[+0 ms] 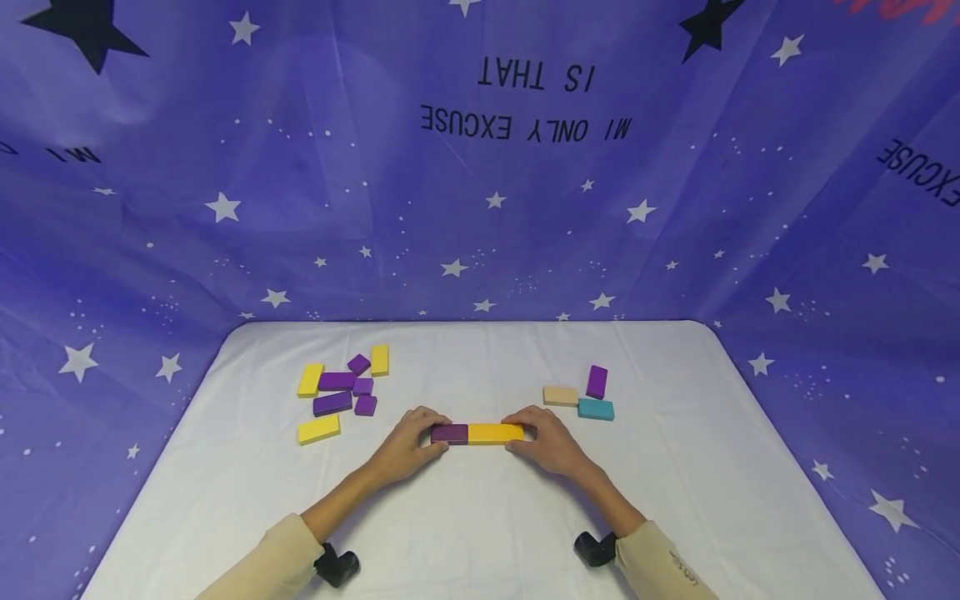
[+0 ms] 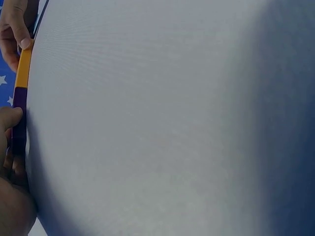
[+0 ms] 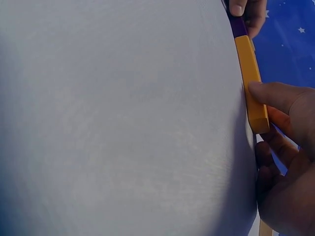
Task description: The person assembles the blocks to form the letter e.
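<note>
A dark purple block point(image 1: 450, 434) and a yellow-orange block point(image 1: 491, 434) lie end to end in one straight row on the white tabletop. My left hand point(image 1: 407, 442) pinches the purple block near its outer end, thumb on the near side and fingers on the far side. In the left wrist view the thumb point(image 2: 11, 117) presses the purple side. My right hand point(image 1: 551, 442) grips the outer end of the yellow-orange block the same way. The right wrist view shows that thumb point(image 3: 275, 94) against the block's long face. The two inner ends meet between the hands.
To the left lie several purple blocks point(image 1: 332, 404) and yellow blocks point(image 1: 318, 429), some of the purple ones small. On the right sit a tan block point(image 1: 561, 396), a teal block point(image 1: 596, 409) and a purple block point(image 1: 597, 382). A starry blue cloth point(image 1: 480, 233) rises behind the table.
</note>
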